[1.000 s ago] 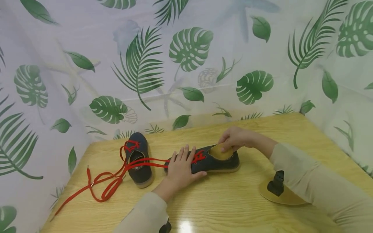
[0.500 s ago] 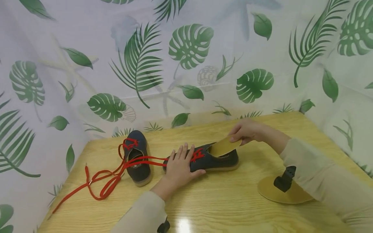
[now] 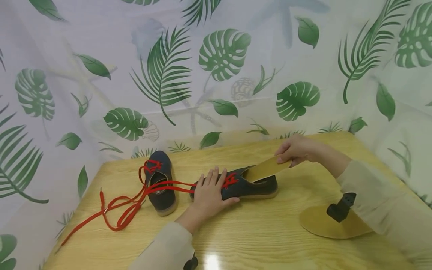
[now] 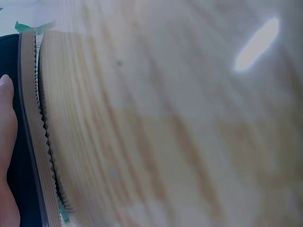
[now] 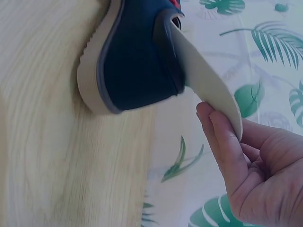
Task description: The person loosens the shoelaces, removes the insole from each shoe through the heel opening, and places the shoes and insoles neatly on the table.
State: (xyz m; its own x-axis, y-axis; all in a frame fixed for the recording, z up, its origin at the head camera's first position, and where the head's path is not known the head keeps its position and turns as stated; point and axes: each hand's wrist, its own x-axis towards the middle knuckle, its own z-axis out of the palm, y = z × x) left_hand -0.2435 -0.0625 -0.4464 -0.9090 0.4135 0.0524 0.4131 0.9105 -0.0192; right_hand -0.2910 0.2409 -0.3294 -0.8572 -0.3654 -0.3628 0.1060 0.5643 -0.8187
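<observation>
A dark blue shoe (image 3: pixel 251 190) with red laces lies on the table, toe to the left. Across its toe end rests my left hand (image 3: pixel 210 191), fingers spread and nearly straight. Only part of that hand and the shoe's ridged sole (image 4: pixel 35 123) appear in the left wrist view. My right hand (image 3: pixel 298 150) pinches the heel end of a tan insole (image 3: pixel 268 168), which slants up out of the shoe's opening. Inside the shoe the insole's front part is hidden. From the right wrist, the insole's pale underside (image 5: pixel 208 78) shows between thumb and fingers, behind the shoe's heel.
Another dark shoe (image 3: pixel 162 204) stands to the left, with long red laces (image 3: pixel 126 221) trailing over it and the table. A second tan insole (image 3: pixel 318 223) lies at the right, partly under the right sleeve (image 3: pixel 381 206). A leaf-print cloth (image 3: pixel 256 123) backs the table.
My right hand has moved up and to the right, drawing the insole partly out of the shoe. The left hand stays on the toe end.
</observation>
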